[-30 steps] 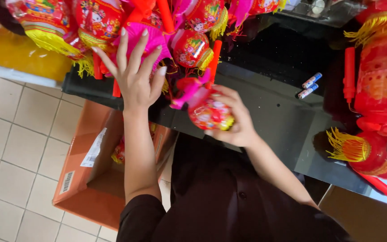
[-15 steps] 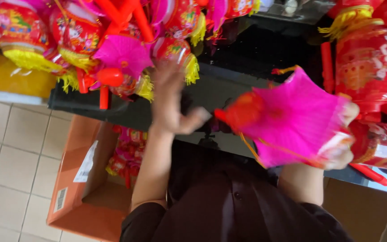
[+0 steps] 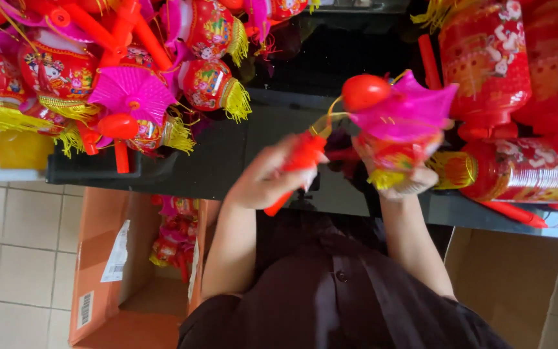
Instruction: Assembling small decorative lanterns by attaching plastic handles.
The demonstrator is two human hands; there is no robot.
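Observation:
My left hand is shut on the red plastic handle stick of a toy lantern. My right hand holds that lantern's body, which has a pink pagoda-shaped roof, a red ball on top and a yellow fringe below. A thin yellow string runs from the stick to the red ball. Both hands are above a dark shelf, just in front of my chest. The image is blurred around the hands.
A pile of similar red and pink lanterns with yellow fringes lies on the shelf at the left. Larger red cylindrical lanterns stand at the right. An open orange cardboard box holding more lanterns sits on the tiled floor below left.
My left hand, open and raised a second ago, has come down and closed on the red handle stick. The lantern in my right hand has moved right and its pink roof has turned upward.

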